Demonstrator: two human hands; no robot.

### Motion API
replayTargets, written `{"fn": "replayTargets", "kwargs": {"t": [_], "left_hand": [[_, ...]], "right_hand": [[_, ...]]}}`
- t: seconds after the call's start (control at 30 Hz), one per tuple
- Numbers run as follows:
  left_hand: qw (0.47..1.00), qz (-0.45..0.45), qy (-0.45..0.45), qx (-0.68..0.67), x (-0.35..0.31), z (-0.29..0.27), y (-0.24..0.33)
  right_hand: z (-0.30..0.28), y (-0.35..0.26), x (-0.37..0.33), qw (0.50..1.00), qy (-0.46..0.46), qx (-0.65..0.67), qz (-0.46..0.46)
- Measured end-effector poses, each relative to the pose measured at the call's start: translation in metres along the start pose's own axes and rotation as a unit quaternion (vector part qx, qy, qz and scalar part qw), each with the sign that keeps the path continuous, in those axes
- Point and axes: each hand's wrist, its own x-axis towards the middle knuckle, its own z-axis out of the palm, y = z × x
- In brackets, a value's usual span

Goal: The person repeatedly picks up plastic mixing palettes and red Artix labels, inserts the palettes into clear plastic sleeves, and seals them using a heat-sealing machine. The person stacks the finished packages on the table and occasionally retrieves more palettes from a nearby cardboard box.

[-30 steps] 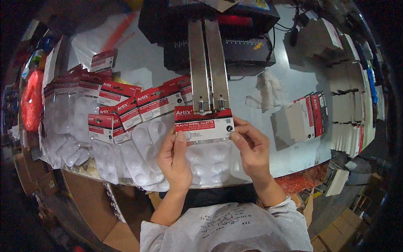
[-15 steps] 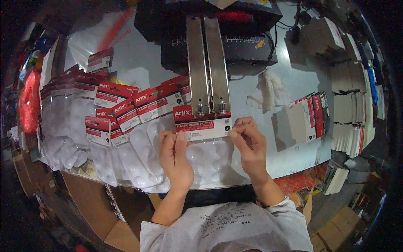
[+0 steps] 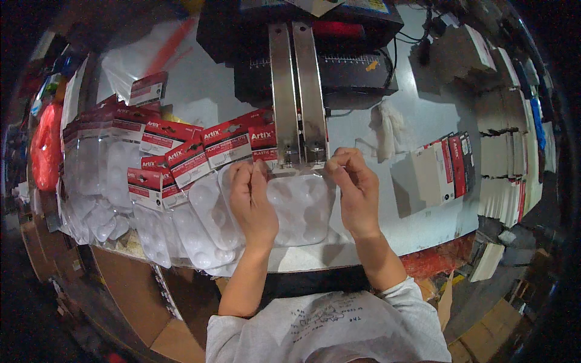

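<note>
Between my hands lies a white plastic paint palette (image 3: pixel 298 212) with round wells, in a clear bag. Its red and white header card (image 3: pixel 262 138) is tucked beneath the two metal arms (image 3: pixel 299 91) of a black machine, which hide the card's middle. My left hand (image 3: pixel 253 202) pinches the package near the card's lower left edge. At the right edge my right hand (image 3: pixel 357 193) pinches it between thumb and curled fingers. Left of my left hand lie several overlapping packaged palettes (image 3: pixel 212 209) with matching header cards.
Behind the arms stands the black machine (image 3: pixel 357 78) with a ruled scale. A crumpled whitish cloth (image 3: pixel 387 130) and a pile of header cards (image 3: pixel 445 169) lie to the right. Stacked cards (image 3: pixel 499 145) line the right edge. Cardboard boxes (image 3: pixel 130 284) stand below the table's front edge.
Both hands have moved forward, away from me, with the packaged palette. Its header card has slid farther under the metal arms.
</note>
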Motion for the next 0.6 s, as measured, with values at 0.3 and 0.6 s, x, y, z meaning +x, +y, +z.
{"fn": "replayTargets", "kwargs": {"t": [0.3,0.6], "left_hand": [[0.988,-0.058,-0.142,0.031,-0.033,-0.023,0.008],[0.862,0.209,0.156,0.435,0.002,-0.163,0.001]], "right_hand": [[-0.010,-0.001,-0.013,0.988,0.001,-0.062,0.144],[0.022,0.004,-0.030,0.936,-0.025,-0.345,-0.073]]}}
